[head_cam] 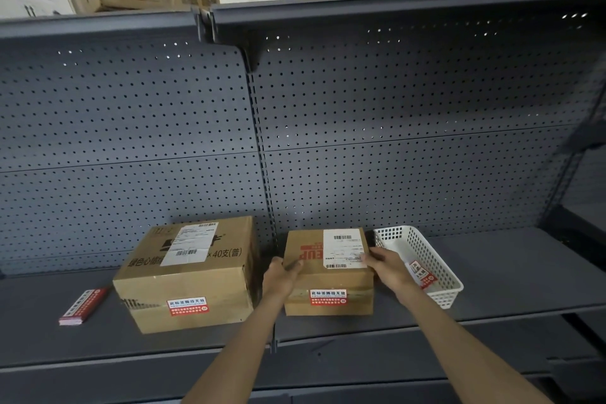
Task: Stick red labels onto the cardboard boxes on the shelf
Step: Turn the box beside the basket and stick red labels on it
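Two cardboard boxes stand on the grey shelf [511, 279]. The small box [328, 279] in the middle bears a red label [328, 297] on its front face and a white shipping slip on top. My left hand [282, 275] grips its left top edge, thumb on top. My right hand [387, 264] holds its right top edge. The larger box [187, 275] to the left carries its own red label [187, 306] on the front. A stack of red labels [83, 307] lies on the shelf at the far left.
A white perforated basket [436, 272] sits right of the small box, with label sheets [423, 274] inside. Grey pegboard forms the back wall. An upper shelf overhead carries large cartons. A lower shelf edge runs below my forearms.
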